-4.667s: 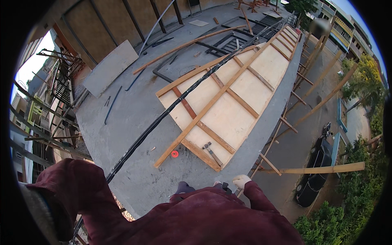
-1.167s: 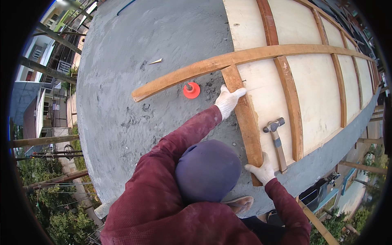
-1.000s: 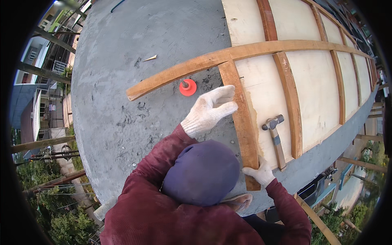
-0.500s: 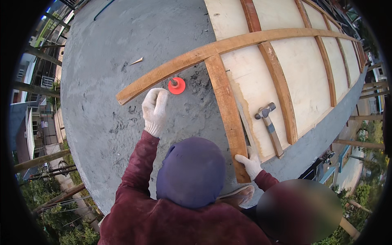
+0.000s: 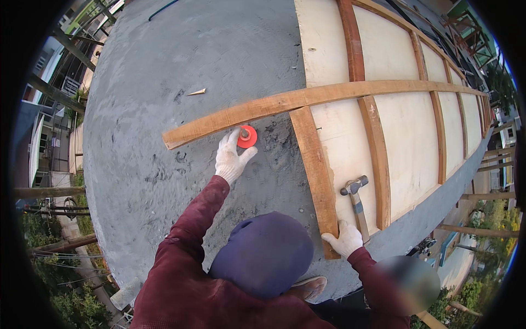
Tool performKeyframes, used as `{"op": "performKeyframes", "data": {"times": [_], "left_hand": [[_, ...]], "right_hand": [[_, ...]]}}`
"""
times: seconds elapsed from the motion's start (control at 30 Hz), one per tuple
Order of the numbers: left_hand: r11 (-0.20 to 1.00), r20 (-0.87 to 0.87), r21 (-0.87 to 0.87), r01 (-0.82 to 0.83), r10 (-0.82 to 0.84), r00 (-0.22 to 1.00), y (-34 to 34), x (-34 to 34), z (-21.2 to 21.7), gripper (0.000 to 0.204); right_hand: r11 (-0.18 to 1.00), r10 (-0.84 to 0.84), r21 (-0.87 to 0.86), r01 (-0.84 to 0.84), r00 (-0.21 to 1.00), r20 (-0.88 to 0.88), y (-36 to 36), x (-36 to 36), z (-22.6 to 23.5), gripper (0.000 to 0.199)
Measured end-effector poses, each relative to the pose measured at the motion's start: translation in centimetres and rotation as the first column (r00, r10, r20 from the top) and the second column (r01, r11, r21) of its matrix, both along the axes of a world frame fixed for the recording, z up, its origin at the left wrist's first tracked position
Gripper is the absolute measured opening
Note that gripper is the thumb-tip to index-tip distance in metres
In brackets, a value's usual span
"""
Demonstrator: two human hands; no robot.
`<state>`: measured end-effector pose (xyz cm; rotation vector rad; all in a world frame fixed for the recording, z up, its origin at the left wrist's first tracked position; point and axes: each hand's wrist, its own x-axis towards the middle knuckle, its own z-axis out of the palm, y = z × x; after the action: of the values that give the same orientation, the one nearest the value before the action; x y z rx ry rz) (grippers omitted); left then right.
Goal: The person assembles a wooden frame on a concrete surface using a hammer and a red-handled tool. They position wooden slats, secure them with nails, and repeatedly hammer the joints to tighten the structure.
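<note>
My left hand (image 5: 230,159), in a white knit glove, is spread at the round red hand guard (image 5: 247,142) of a chisel, whose metal end shows in the guard's centre. The thumb stands apart from the fingers, and the fingertips meet the guard's left rim. Grey concrete surrounds it, rough and broken on the right. My gloved right hand (image 5: 346,239) holds the near end of a short wooden batten (image 5: 316,181), its thumb across the wood and its other fingers partly hidden. Just beyond that hand a ball-peen hammer (image 5: 356,198) lies on the plywood panel.
A long batten (image 5: 257,108) crosses the panel (image 5: 408,137) and juts left over the concrete slab (image 5: 148,71). More crosspieces (image 5: 375,159) brace the panel. A pointed wood sliver (image 5: 197,92) lies on the slab. Beyond the slab's edges are poles (image 5: 60,94), plants and a drop.
My left hand has gone from a fist beside the chisel to spread fingers at its red guard. My right hand stays at the batten's end. The whole view has shifted somewhat.
</note>
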<state>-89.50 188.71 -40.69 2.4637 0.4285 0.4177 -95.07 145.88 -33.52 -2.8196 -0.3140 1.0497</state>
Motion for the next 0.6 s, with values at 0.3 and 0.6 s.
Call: {"op": "performKeyframes", "data": {"times": [0.3, 0.6], "left_hand": [[0.737, 0.021, -0.675, 0.031, -0.023, 1.0, -2.2, 2.3, -1.6, 0.044], [-0.19, -0.03, -0.964, -0.188, -0.623, 0.782, -3.6, 3.2, 11.8, 0.067]], "right_hand": [[0.982, 0.142, -0.089, -0.167, 0.962, -0.234, 1.2, 2.5, 1.2, 0.078], [0.998, 0.046, -0.041, -0.045, 0.998, 0.037, -8.9, 3.6, 1.7, 0.067]]}}
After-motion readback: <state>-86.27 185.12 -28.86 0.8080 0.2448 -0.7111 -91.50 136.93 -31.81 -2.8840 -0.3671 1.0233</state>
